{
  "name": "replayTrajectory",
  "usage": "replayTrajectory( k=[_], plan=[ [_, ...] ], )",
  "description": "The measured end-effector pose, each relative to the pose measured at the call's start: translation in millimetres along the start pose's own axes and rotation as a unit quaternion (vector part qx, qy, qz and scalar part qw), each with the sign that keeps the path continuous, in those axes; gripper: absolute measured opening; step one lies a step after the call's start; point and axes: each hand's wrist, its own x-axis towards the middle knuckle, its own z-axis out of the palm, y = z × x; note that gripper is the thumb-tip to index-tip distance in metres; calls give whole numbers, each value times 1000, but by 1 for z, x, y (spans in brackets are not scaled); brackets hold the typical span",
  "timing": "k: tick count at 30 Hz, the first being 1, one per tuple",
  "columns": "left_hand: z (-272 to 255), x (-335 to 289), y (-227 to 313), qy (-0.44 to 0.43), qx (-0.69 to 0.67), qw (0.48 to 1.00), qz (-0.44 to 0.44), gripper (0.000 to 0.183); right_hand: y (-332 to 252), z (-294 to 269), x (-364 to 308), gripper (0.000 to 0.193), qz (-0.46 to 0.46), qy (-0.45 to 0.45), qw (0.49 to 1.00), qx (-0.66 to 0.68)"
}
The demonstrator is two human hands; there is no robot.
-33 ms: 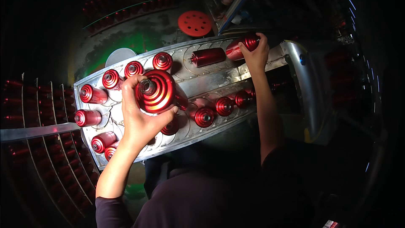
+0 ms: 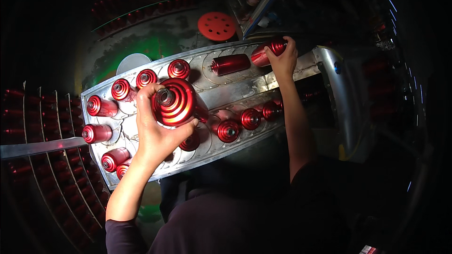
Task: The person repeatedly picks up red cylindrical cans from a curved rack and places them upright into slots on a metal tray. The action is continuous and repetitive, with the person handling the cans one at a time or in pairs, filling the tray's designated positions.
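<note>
My left hand (image 2: 157, 140) grips a shiny red bottle (image 2: 181, 106) raised above the conveyor (image 2: 207, 95). Its stepped, ringed shoulder and threaded open neck face up toward me; fingers wrap its far left side and the thumb its near side. Farther right, my right hand (image 2: 284, 65) is closed round another red bottle (image 2: 262, 58), which lies tilted on its side at the conveyor's far lane. Just left of that one, a third red bottle (image 2: 231, 64) lies on its side, touched by neither hand.
Several matching bottles (image 2: 96, 133) stand around the conveyor's left loop and along its near lane. A curved metal housing (image 2: 336, 99) is at the right end. Behind are a red round stool (image 2: 216, 26) and bottle rows (image 2: 141, 7); racked bottles (image 2: 52, 164) fill the left.
</note>
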Motion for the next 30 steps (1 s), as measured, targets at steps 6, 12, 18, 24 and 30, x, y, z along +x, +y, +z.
replayTrajectory(
  k=[6,12,18,24,30],
  plan=[
    [4,18,-22,-1,53,999,5,81,44,96,11,65,-18,-22,999,-18],
    [7,30,-48,-13,54,998,-28,80,77,171,-4,64,14,-73,996,-39],
    [5,32,-61,21,73,994,-81,83,49,193,-4,73,99,-172,980,-22],
    [-5,25,-73,23,61,991,-117,80,-31,159,-29,96,-111,-181,976,-55],
    [-33,27,-76,47,98,990,-91,78,-118,213,-101,112,-266,-515,813,-48]
  ],
)
